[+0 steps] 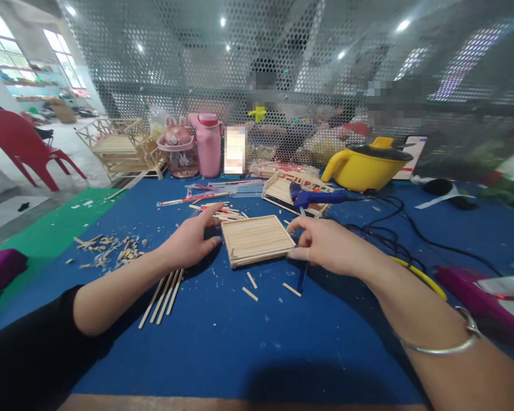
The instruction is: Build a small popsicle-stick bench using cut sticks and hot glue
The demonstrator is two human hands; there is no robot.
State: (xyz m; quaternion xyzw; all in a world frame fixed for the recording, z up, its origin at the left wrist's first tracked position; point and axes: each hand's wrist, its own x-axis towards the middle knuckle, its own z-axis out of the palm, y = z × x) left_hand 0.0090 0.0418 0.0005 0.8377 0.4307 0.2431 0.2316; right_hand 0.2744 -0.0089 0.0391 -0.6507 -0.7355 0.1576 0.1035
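A shallow tray of pale wooden sticks [258, 237] lies on the blue table in front of me. At its left edge is my left hand [192, 235], thumb and fingers apart, with nothing seen between them. My right hand [321, 242] is at the tray's right edge, its fingers curled and the thumb beside the near corner; it appears to touch the edge. Several long sticks [165, 297] lie below my left forearm. Short cut pieces [249, 294] are scattered in front of the tray. Behind it rests a blue glue gun [317, 197] on a small stick frame [278, 188].
Wood scraps [128, 251] lie at the left. Along the back stand a stick model [122, 145], a pink flask [209, 145], a lit phone [235, 151] and a yellow pot [364, 168]. Black cables [381, 228] and wire cutters with a yellow handle [424, 277] occupy the right.
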